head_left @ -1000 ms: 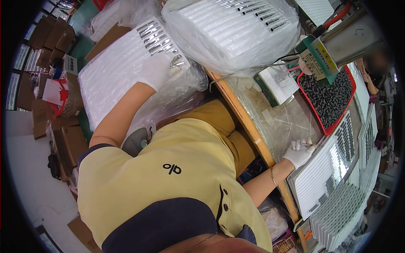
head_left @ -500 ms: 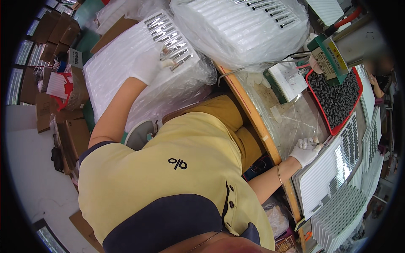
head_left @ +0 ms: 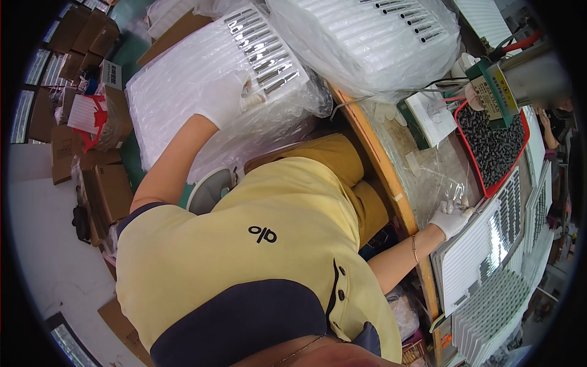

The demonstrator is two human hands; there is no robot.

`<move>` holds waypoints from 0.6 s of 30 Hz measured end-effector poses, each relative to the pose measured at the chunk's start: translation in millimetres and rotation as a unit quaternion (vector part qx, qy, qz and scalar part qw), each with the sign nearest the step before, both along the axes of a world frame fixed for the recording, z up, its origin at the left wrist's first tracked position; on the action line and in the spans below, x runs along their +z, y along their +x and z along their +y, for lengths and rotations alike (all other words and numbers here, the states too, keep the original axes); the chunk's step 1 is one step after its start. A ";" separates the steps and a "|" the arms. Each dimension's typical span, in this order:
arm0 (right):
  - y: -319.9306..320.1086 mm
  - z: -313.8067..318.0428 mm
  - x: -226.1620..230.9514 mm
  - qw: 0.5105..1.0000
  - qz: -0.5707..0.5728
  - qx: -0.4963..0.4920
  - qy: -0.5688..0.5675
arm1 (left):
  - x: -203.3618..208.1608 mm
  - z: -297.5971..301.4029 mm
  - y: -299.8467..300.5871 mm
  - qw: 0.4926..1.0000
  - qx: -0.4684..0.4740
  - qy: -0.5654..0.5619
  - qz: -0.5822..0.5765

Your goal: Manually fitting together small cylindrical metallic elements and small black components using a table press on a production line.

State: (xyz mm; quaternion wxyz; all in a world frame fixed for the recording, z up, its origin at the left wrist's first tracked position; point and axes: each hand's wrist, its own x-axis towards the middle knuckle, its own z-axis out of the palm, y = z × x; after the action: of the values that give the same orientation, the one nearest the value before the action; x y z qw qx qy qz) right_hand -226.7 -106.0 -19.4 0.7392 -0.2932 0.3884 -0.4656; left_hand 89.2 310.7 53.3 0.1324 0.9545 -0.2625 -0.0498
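Note:
My left hand [head_left: 224,101], in a white glove, is at the near end of a row of shiny metal tubes [head_left: 264,54]. Its fingers are curled, and what they grip is hidden. The tubes lie side by side on a white ribbed stack wrapped in clear plastic [head_left: 171,92]. Over the bench at right, my right hand [head_left: 451,219] wears a white glove too. Its fingers are pinched together beside a white ribbed tray [head_left: 468,260] with dark pieces in part of its rows. Whatever is between these fingers is too small to make out.
A red bin [head_left: 472,150] of small black parts stands beyond my right hand, under a green-fronted machine [head_left: 491,92]. Another plastic-wrapped stack [head_left: 354,49] with tubes is at the top. The bench's wooden edge [head_left: 382,168] runs along my right side. Cardboard boxes [head_left: 110,199] are at left.
The whole view has shifted a little, so most things sit further right. My left hand has drawn slightly back from the tubes. My right hand stays beside the tray, fingers still pinched.

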 end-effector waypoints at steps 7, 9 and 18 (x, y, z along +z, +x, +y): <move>7.8 10.5 12.9 0.999 0.035 -0.027 0.011 | -15.0 -2.7 -0.4 0.994 0.009 -0.097 -0.050; 8.9 12.5 14.7 0.999 0.040 -0.033 0.012 | -19.9 -6.9 3.4 0.987 -0.006 -0.082 -0.136; 6.2 9.0 13.1 1.000 0.000 -0.010 0.003 | -34.6 2.2 2.3 0.962 0.041 -0.226 -0.149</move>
State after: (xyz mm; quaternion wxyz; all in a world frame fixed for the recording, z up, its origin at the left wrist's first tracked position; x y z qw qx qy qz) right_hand -220.5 -96.9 -6.3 0.7353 -0.2871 0.3926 -0.4721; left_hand 91.5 312.9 18.7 0.3057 0.9063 -0.2445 0.1595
